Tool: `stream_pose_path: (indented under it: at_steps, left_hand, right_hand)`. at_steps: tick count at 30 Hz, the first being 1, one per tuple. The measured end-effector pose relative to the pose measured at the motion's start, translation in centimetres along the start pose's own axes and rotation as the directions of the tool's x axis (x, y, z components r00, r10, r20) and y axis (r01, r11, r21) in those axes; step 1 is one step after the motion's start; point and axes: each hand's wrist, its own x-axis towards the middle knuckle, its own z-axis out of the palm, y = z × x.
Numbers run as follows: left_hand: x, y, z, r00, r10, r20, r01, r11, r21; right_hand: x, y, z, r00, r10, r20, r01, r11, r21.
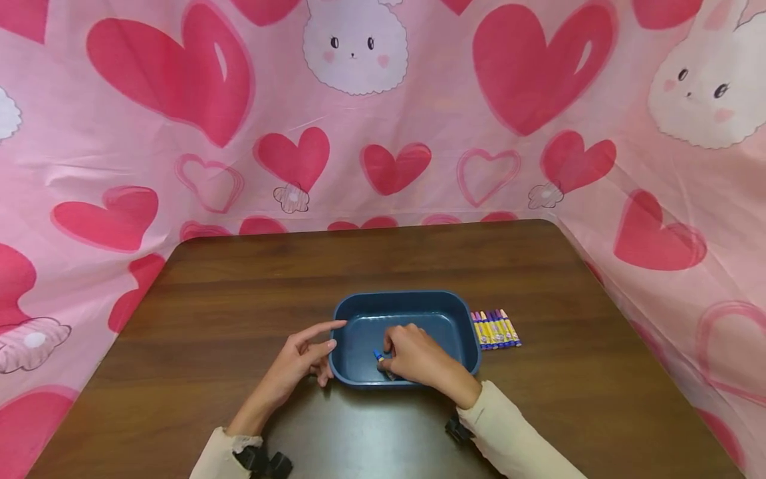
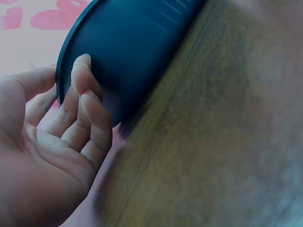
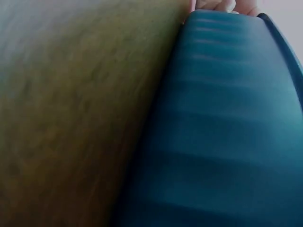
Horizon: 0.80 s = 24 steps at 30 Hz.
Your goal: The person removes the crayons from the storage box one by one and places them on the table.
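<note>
A dark blue rectangular tub [image 1: 402, 299] stands on the brown table. Inside it, near its front wall, my right hand [image 1: 419, 356] pinches a crayon [image 1: 378, 354] whose blue end and a bit of yellow wrapper show; the rest is hidden by the fingers. My left hand [image 1: 296, 362] is at the tub's left end, index finger and thumb extended to the rim. In the left wrist view, the other fingers [image 2: 97, 111] bend loosely beside the tub's outer wall. Only the tub's ridged outer side [image 3: 222, 123] fills most of the right wrist view, the right hand being out of it.
Several crayons [image 1: 497, 330] with yellow wrappers and blue ends lie side by side on the table [image 1: 251, 279], close to the tub's right end. A pink cloth [image 1: 431, 113] with hearts and rabbits hangs behind and at both sides of the table.
</note>
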Motion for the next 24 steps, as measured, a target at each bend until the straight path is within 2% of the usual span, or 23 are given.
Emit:
stream_pose_path:
  at_steps: [4,14,24]
  left_hand:
    - [-0.08,0.12,-0.18,1.0,-0.004,0.002,0.004,1.0,0.002]
    - [-0.16,0.13,-0.27,1.0,-0.025,-0.006,0.025,1.0,0.015]
    - [-0.21,0.21,-0.16,0.999,-0.034,-0.006,0.034,0.999,0.014]
  right_hand:
    - [0.41,0.17,0.51,1.0,0.008,-0.002,-0.008,1.0,0.022]
    - [0.54,0.27,0.53,0.997,-0.052,-0.056,0.054,0.998,0.039]
    - [0.59,0.39,0.53,0.997,-0.053,-0.063,0.056,0.997,0.044]
